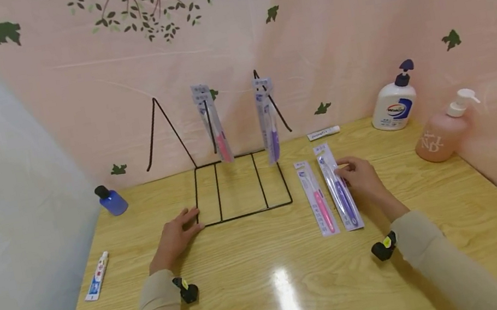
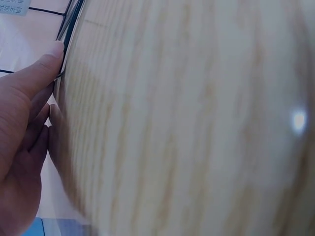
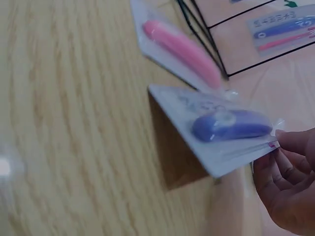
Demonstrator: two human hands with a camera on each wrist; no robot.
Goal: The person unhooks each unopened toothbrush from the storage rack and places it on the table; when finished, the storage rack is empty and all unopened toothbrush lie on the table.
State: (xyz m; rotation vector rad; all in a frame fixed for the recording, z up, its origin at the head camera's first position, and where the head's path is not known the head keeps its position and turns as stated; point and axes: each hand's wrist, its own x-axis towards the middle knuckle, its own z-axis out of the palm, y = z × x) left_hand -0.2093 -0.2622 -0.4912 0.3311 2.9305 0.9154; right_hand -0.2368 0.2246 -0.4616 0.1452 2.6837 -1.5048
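A black wire rack [image 1: 244, 215] stands at the middle of the wooden table [image 1: 273, 294]. A pink toothbrush pack [image 1: 215, 127] and a purple one [image 1: 268, 124] hang from it. My left hand [image 1: 175, 237] lies flat on the table, its thumb [image 2: 47, 64] touching the rack's base wire [image 2: 69, 29] at the front left corner. Right of the rack lie a pink toothbrush pack [image 1: 319, 203] and a purple toothbrush pack [image 1: 343, 199]. My right hand [image 1: 359, 177] pinches the purple pack [image 3: 221, 132] by its edge, tilting that side off the table beside the pink pack [image 3: 182, 49].
A small blue bottle [image 1: 112, 201] and a toothpaste tube [image 1: 97, 276] sit at the left. A small tube [image 1: 323, 133], a white pump bottle [image 1: 394, 104] and a pink pump bottle [image 1: 444, 134] stand at the back right. Curtain walls close three sides.
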